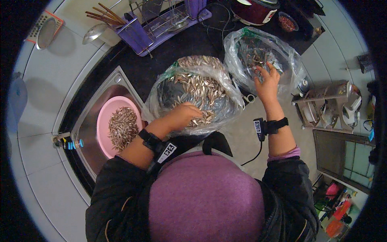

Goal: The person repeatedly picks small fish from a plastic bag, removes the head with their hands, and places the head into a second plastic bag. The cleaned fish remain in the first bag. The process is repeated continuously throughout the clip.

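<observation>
Before me on the black counter lies an opened clear plastic bag (164, 87) that holds many small silvery fish (202, 87). My left hand (186, 114) reaches into its near side, touching the fish; its fingertips are partly hidden, so I cannot tell whether they grip any. Over a second clear plastic bag (235, 48), to the right, my right hand (268, 80) hovers with fingers apart and nothing visible in them. Dark scraps and a few small pieces (258, 57) lie inside that bag. At the left, a pink basin (104, 121) full of small fish (123, 128) stands in the steel sink.
Behind the bags stands a purple dish rack (136, 34) with chopsticks. A red rice cooker (255, 13) and a bowl of reddish nuts or beans (287, 23) are at the back right. White-handled scissors (249, 98) lie between the bags. A faucet (65, 142) juts over the sink's left edge.
</observation>
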Action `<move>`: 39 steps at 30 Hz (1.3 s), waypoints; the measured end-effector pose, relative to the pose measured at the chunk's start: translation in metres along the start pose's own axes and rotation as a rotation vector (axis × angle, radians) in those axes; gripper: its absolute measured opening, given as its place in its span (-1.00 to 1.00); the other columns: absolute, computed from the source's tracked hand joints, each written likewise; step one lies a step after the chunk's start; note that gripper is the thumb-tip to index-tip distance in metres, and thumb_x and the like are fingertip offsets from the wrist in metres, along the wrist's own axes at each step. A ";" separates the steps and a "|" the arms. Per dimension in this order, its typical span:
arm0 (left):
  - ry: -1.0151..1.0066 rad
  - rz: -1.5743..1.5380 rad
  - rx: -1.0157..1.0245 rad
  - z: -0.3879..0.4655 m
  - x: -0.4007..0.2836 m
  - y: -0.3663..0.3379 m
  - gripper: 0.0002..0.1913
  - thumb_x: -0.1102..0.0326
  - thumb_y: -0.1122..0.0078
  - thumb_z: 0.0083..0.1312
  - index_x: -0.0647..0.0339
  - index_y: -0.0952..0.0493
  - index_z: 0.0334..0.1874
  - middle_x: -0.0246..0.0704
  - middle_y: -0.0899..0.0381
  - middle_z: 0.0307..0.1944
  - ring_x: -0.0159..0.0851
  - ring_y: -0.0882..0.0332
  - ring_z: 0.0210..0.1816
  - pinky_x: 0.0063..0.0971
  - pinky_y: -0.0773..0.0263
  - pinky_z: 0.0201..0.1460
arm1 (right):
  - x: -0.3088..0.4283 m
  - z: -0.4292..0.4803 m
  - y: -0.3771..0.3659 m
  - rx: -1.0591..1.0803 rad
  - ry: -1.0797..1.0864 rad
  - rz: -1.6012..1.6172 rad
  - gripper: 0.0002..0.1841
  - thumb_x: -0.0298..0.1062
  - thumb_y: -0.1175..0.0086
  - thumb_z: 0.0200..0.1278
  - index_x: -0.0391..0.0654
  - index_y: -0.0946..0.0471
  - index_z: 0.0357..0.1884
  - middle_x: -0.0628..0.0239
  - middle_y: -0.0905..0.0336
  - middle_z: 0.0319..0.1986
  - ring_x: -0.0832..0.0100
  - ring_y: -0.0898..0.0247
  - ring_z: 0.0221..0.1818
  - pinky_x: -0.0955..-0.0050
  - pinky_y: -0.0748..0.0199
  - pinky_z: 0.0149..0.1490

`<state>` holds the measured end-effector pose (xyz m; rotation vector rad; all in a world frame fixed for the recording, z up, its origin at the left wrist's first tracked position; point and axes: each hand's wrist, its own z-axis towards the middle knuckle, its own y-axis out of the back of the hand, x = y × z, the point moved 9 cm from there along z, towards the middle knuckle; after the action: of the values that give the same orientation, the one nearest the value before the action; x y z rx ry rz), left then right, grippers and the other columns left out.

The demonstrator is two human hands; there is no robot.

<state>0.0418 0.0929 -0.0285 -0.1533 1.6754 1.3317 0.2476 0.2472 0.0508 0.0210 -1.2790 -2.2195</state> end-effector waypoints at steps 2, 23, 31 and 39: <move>0.068 -0.068 -0.114 -0.004 0.008 0.018 -0.74 0.54 0.05 -0.02 0.20 -0.56 -0.28 -0.23 -0.54 -0.24 -0.15 -0.44 -0.18 -0.39 -0.31 -0.05 | -0.005 0.000 -0.001 0.047 -0.103 0.145 -0.67 -0.49 -0.17 -0.22 -0.09 -0.52 -0.26 0.11 -0.34 -0.11 0.12 -0.25 -0.10 0.29 -0.27 -0.04; 0.227 0.173 -0.296 0.013 0.029 0.031 -0.87 0.50 0.01 0.01 0.21 -0.52 -0.42 -0.21 -0.47 -0.39 -0.08 -0.41 -0.25 -0.30 -0.30 -0.14 | 0.146 -0.068 -0.076 0.565 0.296 0.363 -0.71 -0.56 0.04 -0.19 -0.17 -0.53 -0.31 0.13 -0.45 -0.24 0.11 -0.33 -0.12 0.32 -0.33 -0.02; 0.302 0.204 -0.301 0.015 0.018 0.023 -0.87 0.36 -0.19 -0.13 0.17 -0.52 -0.50 -0.26 -0.46 -0.43 -0.09 -0.41 -0.26 -0.30 -0.31 -0.17 | 0.132 -0.063 -0.076 0.565 0.051 0.313 -0.84 -0.47 -0.04 -0.16 -0.14 -0.54 -0.42 0.15 -0.45 -0.39 0.12 -0.38 -0.27 0.27 -0.37 -0.16; 0.468 0.311 -0.266 0.013 0.025 0.016 -0.85 0.33 -0.22 -0.30 0.16 -0.50 -0.64 -0.25 -0.46 -0.48 -0.08 -0.42 -0.31 -0.23 -0.30 -0.24 | 0.141 -0.078 -0.071 0.599 0.136 0.452 -0.86 -0.43 -0.06 -0.19 -0.10 -0.54 -0.46 0.17 -0.43 -0.45 0.13 -0.37 -0.29 0.26 -0.38 -0.21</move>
<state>0.0268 0.1209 -0.0350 -0.3976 1.9549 1.8608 0.1190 0.1448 -0.0114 0.0984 -1.6352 -1.3853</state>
